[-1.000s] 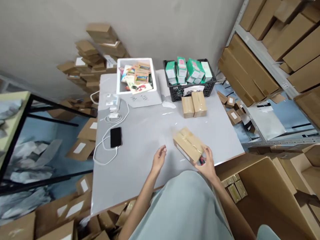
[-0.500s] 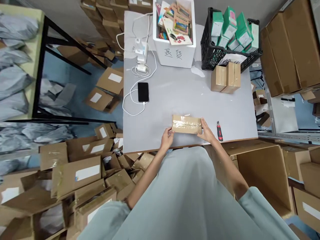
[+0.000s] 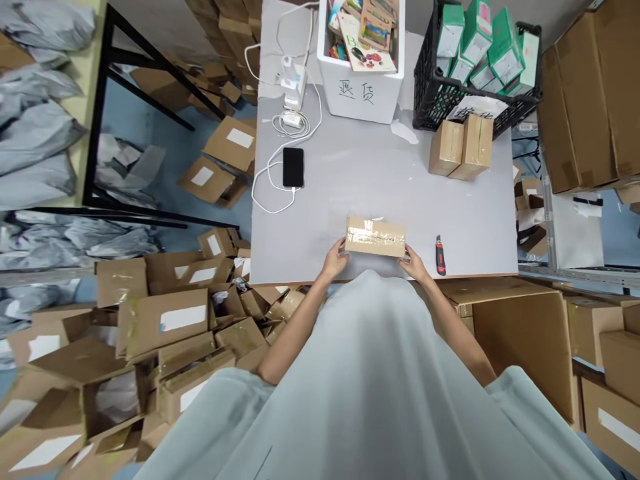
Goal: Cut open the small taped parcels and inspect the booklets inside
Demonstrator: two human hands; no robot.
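A small taped cardboard box (image 3: 376, 237) is at the near part of the grey table, its shiny tape facing up. My left hand (image 3: 335, 259) grips its left end, and my right hand (image 3: 414, 264) holds its lower right corner. The fingertips of both hands are partly hidden by the box. To the right of my right hand lies a red and black utility knife (image 3: 440, 256). Two small cardboard boxes (image 3: 461, 148) stand side by side farther back on the right.
A phone (image 3: 293, 167) with a white cable lies at the left of the table (image 3: 350, 173). At the back stand a white bin (image 3: 360, 93) of books and a black crate (image 3: 425, 100) of green boxes. Opened cartons (image 3: 165, 320) crowd the floor at left.
The view has shifted, so the table sits higher in the picture. The box stays between both hands, now slightly tilted, and my right hand has slid lower on its right end.
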